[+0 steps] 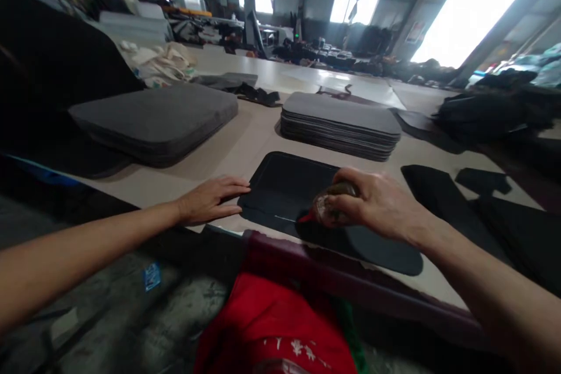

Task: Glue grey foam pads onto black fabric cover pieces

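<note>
A black rounded panel (289,181) lies flat near the table's front edge, with a short white line along its near side. My right hand (368,198) is wrapped round a bottle (326,210) whose red tip points down at the panel, at the right end of that line. The bottle's lower part is partly hidden by my fingers. At the panel's left edge rests my left hand (217,198), palm down, fingers out and slightly apart, fingertips touching the panel.
Behind the panel is a stack of grey-topped panels (342,120). A larger dark grey stack (162,117) stands at the left. Black pieces (456,204) lie to the right, and crumpled pale cloth (164,61) sits at the back left. The table's front edge is close.
</note>
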The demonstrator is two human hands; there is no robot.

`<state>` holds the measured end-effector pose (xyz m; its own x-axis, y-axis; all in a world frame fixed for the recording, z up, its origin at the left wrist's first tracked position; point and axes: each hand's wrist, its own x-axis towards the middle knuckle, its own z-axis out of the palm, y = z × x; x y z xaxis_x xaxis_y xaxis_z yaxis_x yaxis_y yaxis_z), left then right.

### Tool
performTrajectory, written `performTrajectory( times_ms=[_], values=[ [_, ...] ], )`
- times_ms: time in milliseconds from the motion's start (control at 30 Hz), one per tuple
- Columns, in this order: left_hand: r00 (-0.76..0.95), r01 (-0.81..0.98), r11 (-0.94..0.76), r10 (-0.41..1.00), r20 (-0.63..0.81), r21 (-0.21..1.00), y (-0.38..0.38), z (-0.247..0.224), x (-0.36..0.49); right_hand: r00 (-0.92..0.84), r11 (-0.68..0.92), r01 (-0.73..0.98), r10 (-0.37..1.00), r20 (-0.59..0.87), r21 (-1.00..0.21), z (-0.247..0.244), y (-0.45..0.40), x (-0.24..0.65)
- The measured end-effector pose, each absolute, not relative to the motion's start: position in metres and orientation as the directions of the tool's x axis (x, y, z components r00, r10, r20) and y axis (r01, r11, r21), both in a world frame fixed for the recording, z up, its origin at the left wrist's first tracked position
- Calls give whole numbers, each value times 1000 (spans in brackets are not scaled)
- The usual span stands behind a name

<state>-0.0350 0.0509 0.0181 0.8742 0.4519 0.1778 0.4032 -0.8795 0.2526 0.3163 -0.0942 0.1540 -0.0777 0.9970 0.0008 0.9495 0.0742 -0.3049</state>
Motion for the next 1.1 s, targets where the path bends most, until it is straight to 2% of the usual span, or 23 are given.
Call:
performTrajectory(
  times_ms=[300,667,1100],
  values=[
    [865,428,-870,473,166,245,52,19,-35,11,-13,944,1000,-9,-331,151,-122,359],
    [869,459,-864,485,101,206,49,27,-34,214,-219,910,975,-52,-353,155,-173,413],
    [857,478,-854,504,104,203,53,21,-38,498,-496,790,862,-95,-361,153,-228,466]
  ],
)
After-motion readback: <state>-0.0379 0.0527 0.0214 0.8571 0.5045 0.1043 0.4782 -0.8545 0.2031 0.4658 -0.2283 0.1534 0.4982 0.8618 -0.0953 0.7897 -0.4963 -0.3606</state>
